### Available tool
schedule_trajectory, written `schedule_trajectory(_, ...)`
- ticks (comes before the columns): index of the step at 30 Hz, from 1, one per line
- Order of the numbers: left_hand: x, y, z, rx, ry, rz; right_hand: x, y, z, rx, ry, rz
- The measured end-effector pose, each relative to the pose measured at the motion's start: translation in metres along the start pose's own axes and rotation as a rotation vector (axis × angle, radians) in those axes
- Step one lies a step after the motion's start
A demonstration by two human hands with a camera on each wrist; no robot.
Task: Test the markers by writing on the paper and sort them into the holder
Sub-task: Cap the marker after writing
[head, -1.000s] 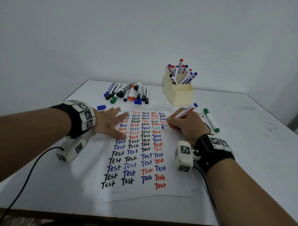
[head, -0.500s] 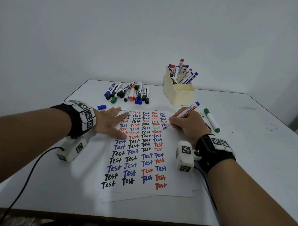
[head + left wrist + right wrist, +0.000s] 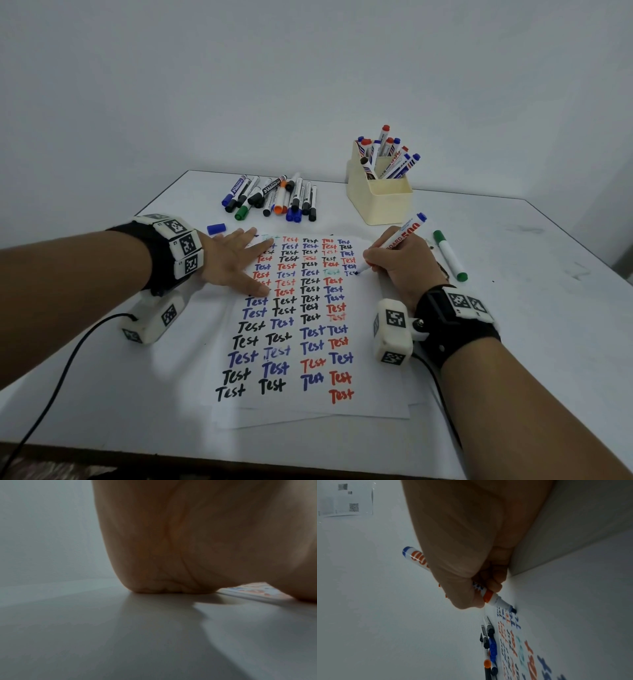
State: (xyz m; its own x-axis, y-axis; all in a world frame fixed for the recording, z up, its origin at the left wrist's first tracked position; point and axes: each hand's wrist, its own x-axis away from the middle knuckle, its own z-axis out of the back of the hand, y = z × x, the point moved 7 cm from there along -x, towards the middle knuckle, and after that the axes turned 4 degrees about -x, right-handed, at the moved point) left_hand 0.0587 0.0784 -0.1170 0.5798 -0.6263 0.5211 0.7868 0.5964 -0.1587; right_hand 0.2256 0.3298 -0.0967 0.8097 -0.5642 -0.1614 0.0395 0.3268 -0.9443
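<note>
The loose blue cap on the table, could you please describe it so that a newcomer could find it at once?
Start at the white paper covered in "Test" words, then go to its far left corner, where the left hand lies flat. Just beyond that hand's fingers the blue cap lies alone on the table. Unlike the pile of markers behind it, it is a short stub without a barrel.

Head high; wrists low, tabletop-close.

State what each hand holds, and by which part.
The right hand pinches a blue marker low on its barrel, just above the tip. The left hand holds nothing; it presses flat on the paper.
</note>
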Motion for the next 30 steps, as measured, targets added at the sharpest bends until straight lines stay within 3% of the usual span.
schedule_trajectory(21, -0.001, 0.000, -0.001, -0.001, -0.008, 0.006, -0.001, 0.000, 0.004, -0.003, 0.045, 0.010)
schedule_trajectory(23, -0.002, -0.001, -0.001, -0.002, -0.008, 0.009, -0.002, 0.002, 0.006, -0.088, 0.053, 0.007)
schedule_trajectory(30, -0.004, -0.002, 0.000, -0.008, -0.006, 0.013, 0.002, -0.001, -0.005, -0.733, -0.016, -0.106)
